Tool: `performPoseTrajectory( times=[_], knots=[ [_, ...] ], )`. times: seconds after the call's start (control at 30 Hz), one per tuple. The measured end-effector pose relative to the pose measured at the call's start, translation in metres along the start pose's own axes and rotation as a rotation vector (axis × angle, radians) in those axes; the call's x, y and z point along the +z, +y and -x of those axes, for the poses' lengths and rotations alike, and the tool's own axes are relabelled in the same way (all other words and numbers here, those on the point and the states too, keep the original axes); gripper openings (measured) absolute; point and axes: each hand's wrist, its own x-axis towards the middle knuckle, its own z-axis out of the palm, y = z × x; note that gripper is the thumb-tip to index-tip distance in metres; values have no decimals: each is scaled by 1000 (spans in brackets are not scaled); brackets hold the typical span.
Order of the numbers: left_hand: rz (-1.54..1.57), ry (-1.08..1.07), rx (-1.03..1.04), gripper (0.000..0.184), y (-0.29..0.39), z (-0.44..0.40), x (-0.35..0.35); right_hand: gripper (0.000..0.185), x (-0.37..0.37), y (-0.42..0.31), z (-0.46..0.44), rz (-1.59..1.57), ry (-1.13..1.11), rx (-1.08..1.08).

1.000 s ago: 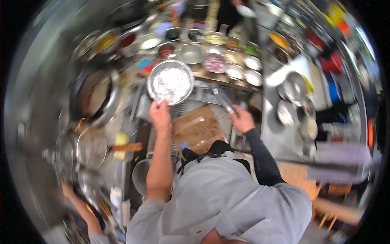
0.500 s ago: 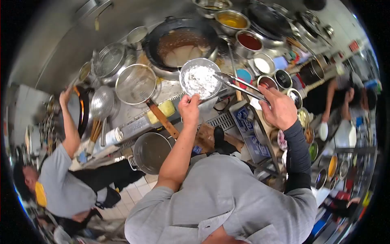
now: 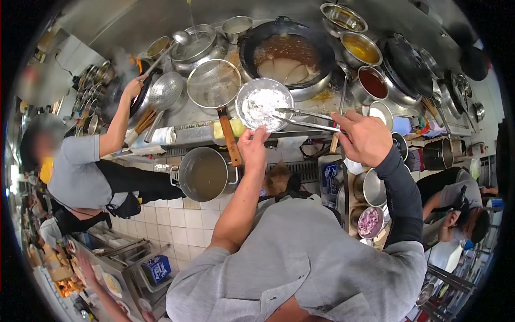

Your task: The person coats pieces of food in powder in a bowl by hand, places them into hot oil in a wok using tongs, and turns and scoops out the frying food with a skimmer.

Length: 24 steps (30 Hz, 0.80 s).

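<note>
My left hand (image 3: 253, 147) grips the near rim of a small metal bowl (image 3: 285, 92). White powder (image 3: 260, 101) lies in the bowl. Metal tongs (image 3: 311, 119) are in my right hand (image 3: 366, 138), fingers closed round their handle end. The tongs' tips reach over the bowl's right side, at the powder; whether anything is between them I cannot make out. Just beyond the bowl stands a black wok (image 3: 322, 53) of bubbling brown liquid (image 3: 284, 48), with pale round shapes in it. A wire strainer (image 3: 214, 86) with a wooden handle (image 3: 229, 139) lies left of the bowl.
A two-handled pot (image 3: 188, 173) of cloudy liquid stands low at left. Bowls of yellow liquid (image 3: 360, 48) and red sauce (image 3: 371, 83) stand right of the wok. At left a co-worker (image 3: 80, 161) holds a ladle (image 3: 179, 38). Another person (image 3: 456, 204) is at far right.
The view has turned, so the wok and stove appear farther right. The tongs' tips have shifted from the bowl's right rim inward to the powder. My left hand still holds the bowl.
</note>
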Motion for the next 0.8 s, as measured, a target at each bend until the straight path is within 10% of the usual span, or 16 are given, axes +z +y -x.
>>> performPoseTrajectory(
  times=[0.8],
  knots=[
    [-68, 61, 89, 30, 13, 21, -93, 35, -11, -147, 2, 242, 130, -52]
  ],
)
